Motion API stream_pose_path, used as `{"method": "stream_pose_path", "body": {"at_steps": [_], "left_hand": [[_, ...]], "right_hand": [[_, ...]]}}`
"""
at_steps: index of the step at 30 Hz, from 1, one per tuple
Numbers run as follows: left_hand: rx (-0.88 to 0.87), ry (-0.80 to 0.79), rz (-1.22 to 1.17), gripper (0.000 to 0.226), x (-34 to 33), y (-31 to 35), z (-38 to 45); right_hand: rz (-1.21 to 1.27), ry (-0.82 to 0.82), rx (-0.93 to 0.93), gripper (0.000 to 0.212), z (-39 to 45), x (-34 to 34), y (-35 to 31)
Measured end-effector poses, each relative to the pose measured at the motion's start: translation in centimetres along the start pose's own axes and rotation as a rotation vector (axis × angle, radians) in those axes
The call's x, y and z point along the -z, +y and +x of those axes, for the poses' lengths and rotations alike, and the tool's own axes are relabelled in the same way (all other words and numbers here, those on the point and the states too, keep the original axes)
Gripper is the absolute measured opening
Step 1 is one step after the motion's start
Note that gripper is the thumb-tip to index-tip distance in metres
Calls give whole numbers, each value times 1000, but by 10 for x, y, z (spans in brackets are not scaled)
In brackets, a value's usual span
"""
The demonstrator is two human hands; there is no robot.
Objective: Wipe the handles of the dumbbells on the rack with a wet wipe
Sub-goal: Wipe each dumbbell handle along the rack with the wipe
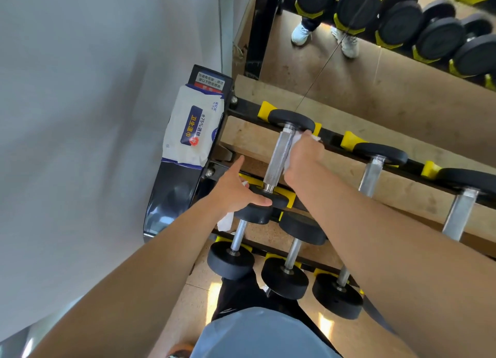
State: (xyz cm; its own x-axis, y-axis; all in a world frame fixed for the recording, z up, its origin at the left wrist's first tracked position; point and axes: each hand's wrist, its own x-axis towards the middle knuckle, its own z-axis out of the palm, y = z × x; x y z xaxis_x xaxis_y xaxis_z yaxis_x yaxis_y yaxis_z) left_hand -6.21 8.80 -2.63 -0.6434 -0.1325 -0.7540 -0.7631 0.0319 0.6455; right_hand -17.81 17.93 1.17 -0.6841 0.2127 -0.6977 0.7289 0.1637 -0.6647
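Scene: a person leans over a black steel dumbbell rack with yellow cradles (349, 139), working on the top tier at its left end.
Dumbbell in hand: the first black rubber-headed dumbbell with a knurled chrome handle (279, 154) lies in its cradle, beside the rack's end post.
Right hand: the right hand (303, 154) presses a crumpled white wet wipe (295, 140) to the upper right side of the handle; fingers are curled around the wipe, gripping it against the metal.
Left hand: the left hand (236, 188) rests on the dumbbell's near head, thumb laid across the rim, index finger pointing straight out; a scrap of white tissue (225, 221) shows beneath the palm, and whether the hidden fingers hold it cannot be told.
Doing it well: the left hand's brace should stop the dumbbell rolling; the wipe likely needs wrapping round the bar and drawing along its full length, knurling included.
Supplies: a white and navy soft pack of alcohol wipes (192, 128) lies on the end post.
Remaining: neighbouring chrome-handled dumbbells (375, 167) wait alongside.
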Motion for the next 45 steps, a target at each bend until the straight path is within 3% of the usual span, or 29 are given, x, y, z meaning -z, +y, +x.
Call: {"method": "stream_pose_path", "body": {"at_steps": [2,4,7,8,10,12,13,15,16,18,20,22,23,25,27,29,32,34,36,39,42,45], "left_hand": [[-4,2,-11,129,-1,-1,1],[-9,11,-30,128,-1,-3,0],[-43,26,-37,120,-1,-6,2],[-56,27,-36,117,0,-6,2],[-56,19,-17,119,0,-6,2],[-36,11,-7,128,0,-4,1],[-26,9,-16,131,1,-4,1],[-10,-2,-43,133,1,-4,1],[-6,-11,-53,133,2,-3,1],[-2,-23,-60,133,1,-1,1],[3,-15,-53,132,1,-1,0],[2,-4,-52,132,1,-2,1],[2,-2,-55,131,1,-2,1],[2,-4,-53,131,1,-2,2],[6,-18,-46,131,0,-2,3],[12,-25,-38,132,0,-1,5],[30,-35,-26,133,1,-1,7],[35,-42,-18,135,3,0,8],[41,-52,-14,137,4,1,9],[33,-59,6,135,4,3,9],[23,-55,15,134,3,2,8],[24,-49,25,137,3,2,7]], "right_hand": [[-16,139,37,37,-9,-4,1],[-145,70,246,35,-22,2,19],[-860,-345,751,35,-27,24,57],[-1052,-477,820,36,-23,31,65],[-1197,-622,829,37,-18,43,71],[-1110,-639,737,37,-25,52,60],[-937,-580,637,36,-29,52,49],[-553,-343,499,36,-32,49,26],[-471,-243,552,35,-32,46,14],[-526,-148,853,33,-33,39,-8],[-744,-191,1344,41,-26,31,-24],[-1242,-360,1814,57,-5,24,-32],[-1591,-457,1888,60,7,23,-33],[-2115,-571,1742,57,32,30,-31],[-2200,-578,1578,55,52,42,-27],[-1968,-553,1526,55,61,51,-18],[-1423,-534,1407,50,63,64,12],[-1082,-518,1185,48,50,72,38],[-899,-518,919,44,30,75,59],[-806,-576,716,42,2,77,81],[-868,-664,633,42,-13,93,95],[-984,-598,587,38,-12,97,76]]}}
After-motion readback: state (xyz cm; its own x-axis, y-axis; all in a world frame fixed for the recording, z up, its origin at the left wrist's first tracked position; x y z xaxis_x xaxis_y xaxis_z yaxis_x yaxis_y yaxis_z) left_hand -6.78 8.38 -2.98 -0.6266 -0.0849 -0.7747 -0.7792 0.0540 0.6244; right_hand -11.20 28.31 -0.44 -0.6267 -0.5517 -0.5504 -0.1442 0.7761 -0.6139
